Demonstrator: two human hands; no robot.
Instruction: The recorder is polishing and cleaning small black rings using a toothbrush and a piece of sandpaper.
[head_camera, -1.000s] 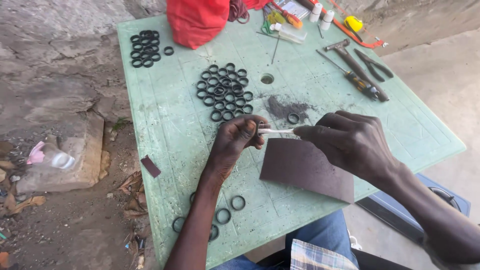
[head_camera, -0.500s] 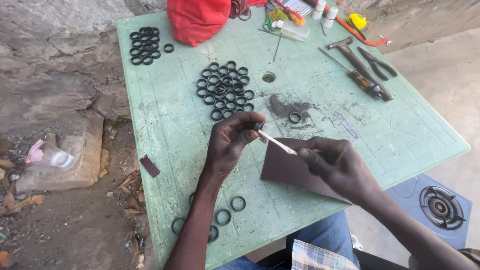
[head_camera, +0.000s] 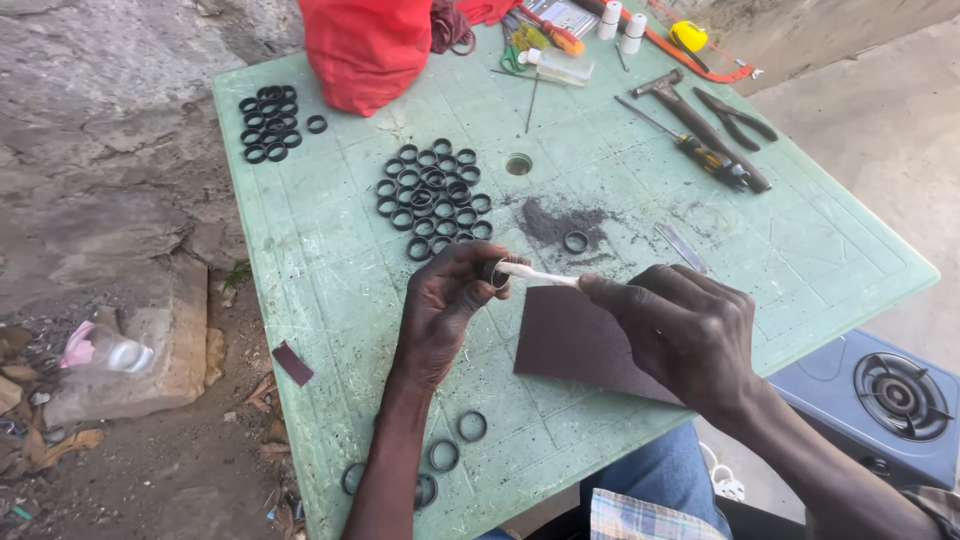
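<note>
Right hand (head_camera: 690, 335) swung its white stick (head_camera: 535, 275) into the ring (head_camera: 492, 271); left hand (head_camera: 447, 305) fingers pinch that ring, right fingers grip the stick.

A pale green plastic surface (head_camera: 330, 290), gridded and scuffed, with a round hole (head_camera: 518, 164) in its middle, is set outdoors in even daylight. Grey rock (head_camera: 110, 150) is seen to the left, with bare dirt (head_camera: 170, 470) strewn with litter below it. Pale concrete ground (head_camera: 870, 140) is seen to the right, where a blue gas stove (head_camera: 880, 400) is stood beside the surface.
</note>
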